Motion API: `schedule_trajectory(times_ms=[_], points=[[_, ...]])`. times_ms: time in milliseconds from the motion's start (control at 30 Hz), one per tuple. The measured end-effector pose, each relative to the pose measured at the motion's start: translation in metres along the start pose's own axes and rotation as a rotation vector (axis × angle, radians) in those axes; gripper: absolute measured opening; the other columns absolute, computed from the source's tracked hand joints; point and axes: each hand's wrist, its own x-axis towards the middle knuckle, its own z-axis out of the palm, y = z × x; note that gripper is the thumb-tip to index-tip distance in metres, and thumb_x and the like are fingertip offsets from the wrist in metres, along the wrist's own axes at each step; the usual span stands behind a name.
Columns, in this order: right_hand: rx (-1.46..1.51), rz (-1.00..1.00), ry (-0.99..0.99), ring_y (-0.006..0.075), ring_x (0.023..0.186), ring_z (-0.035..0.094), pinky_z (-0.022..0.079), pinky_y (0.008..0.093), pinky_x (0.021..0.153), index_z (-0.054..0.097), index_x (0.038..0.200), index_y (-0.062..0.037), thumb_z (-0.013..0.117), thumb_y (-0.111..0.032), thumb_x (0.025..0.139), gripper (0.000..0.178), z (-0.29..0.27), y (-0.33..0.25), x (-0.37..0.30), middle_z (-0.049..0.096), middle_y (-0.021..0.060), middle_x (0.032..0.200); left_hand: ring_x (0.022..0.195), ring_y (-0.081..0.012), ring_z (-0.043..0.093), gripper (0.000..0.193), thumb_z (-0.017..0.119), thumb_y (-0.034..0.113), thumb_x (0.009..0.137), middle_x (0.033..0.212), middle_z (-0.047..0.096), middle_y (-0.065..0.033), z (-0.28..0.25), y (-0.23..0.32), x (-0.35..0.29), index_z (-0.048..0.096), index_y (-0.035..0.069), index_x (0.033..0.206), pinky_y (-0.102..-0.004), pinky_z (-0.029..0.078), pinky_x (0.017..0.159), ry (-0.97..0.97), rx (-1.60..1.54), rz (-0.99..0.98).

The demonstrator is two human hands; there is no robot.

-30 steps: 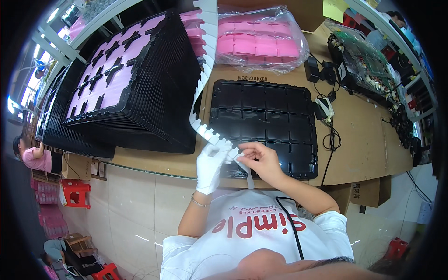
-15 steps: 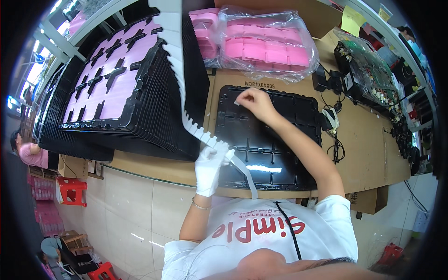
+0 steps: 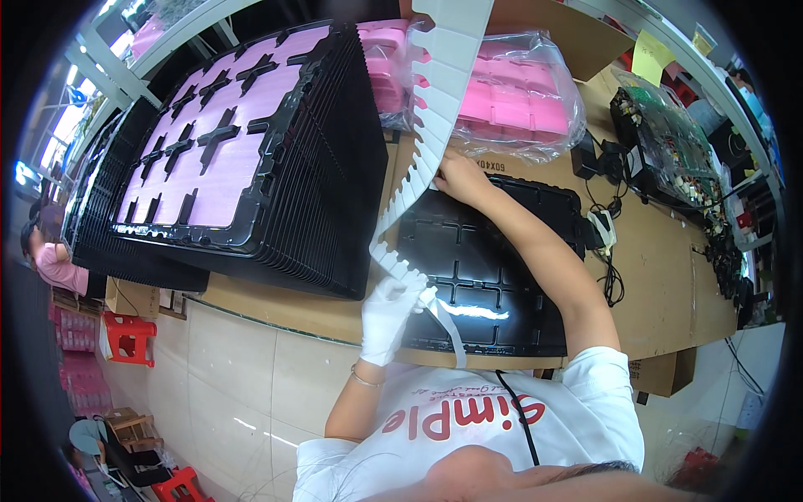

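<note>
Left hand, in a white glove, was closed around the lower end of a long white notched strip. The grip sat over the near-left corner of the flat black tray on the table. A narrow tail of the strip hung below the glove toward the person's white shirt.

The strip rose from the glove in a curve, ran up past the tray's left edge and left the top of the view. Its left edge showed a row of square notches.

Right hand, bare, was stretched forward at the far-left corner of the black tray, fingers curled against the strip where it passed that corner. Whether the fingers were pinching the strip or only pressing on it, I could not tell. The two hands were well apart, one at each end of the tray's left side.

The black tray lay flat on the brown table, with cross-shaped recesses in its surface.

Left of it leaned a tall stack of black trays, tilted, the top one holding a pink sheet with cross cutouts. A second, darker stack stood farther left.

Behind the tray lay a clear bag of pink pieces. To the right were circuit boards and black cables.

A second person in pink was at the far left edge.
</note>
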Motion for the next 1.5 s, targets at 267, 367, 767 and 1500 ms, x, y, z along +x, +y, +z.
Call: schedule_trajectory(times_ms=[267,367,767,1500], points=[[-0.013,0.028,-0.13,0.0351,0.082,0.064,0.05,0.0437,0.076,0.065,0.076,-0.001,0.071,-0.01,0.071,0.011,-0.005,0.002,0.008,0.064,0.0177,0.079,0.068,-0.0067,0.063,0.014,0.073,0.009,0.087,0.091,0.07,-0.0051,-0.004,-0.002,0.002,0.067,0.001,0.096,-0.0189,0.05,0.059,-0.014,0.017,-0.01],[-0.036,0.041,-0.118,0.0354,0.082,0.063,0.05,0.0438,0.077,0.065,0.074,-0.0009,0.073,-0.011,0.072,0.013,-0.005,0.0,0.006,0.065,0.018,0.08,0.068,-0.0071,0.063,0.014,0.073,0.009,0.087,0.091,0.069,-0.0048,-0.005,-0.005,0.003,0.067,0.001,0.096,-0.0193,0.05,0.059,-0.013,0.016,-0.017],[-0.07,0.134,-0.095,0.0377,0.085,0.065,0.052,0.0455,0.08,0.068,0.077,-0.0023,0.072,-0.015,0.074,0.014,0.001,-0.006,0.0,0.064,0.02,0.092,0.069,-0.0069,0.063,0.014,0.073,0.011,0.087,0.088,0.068,-0.0036,-0.004,-0.003,0.0,0.067,0.001,0.096,-0.0192,0.049,0.059,-0.007,0.014,0.0],[1.028,0.53,-0.239,0.0045,0.067,0.053,0.044,0.0216,0.061,0.069,0.094,-0.0038,0.07,-0.018,0.089,0.015,-0.07,-0.129,-0.169,0.063,-0.0019,0.076,0.065,-0.0037,0.054,0.013,0.071,0.009,0.088,0.084,0.065,-0.0001,0.02,0.0,-0.016,0.067,0.002,0.099,-0.0182,0.041,0.059,-0.06,-0.03,0.023]])
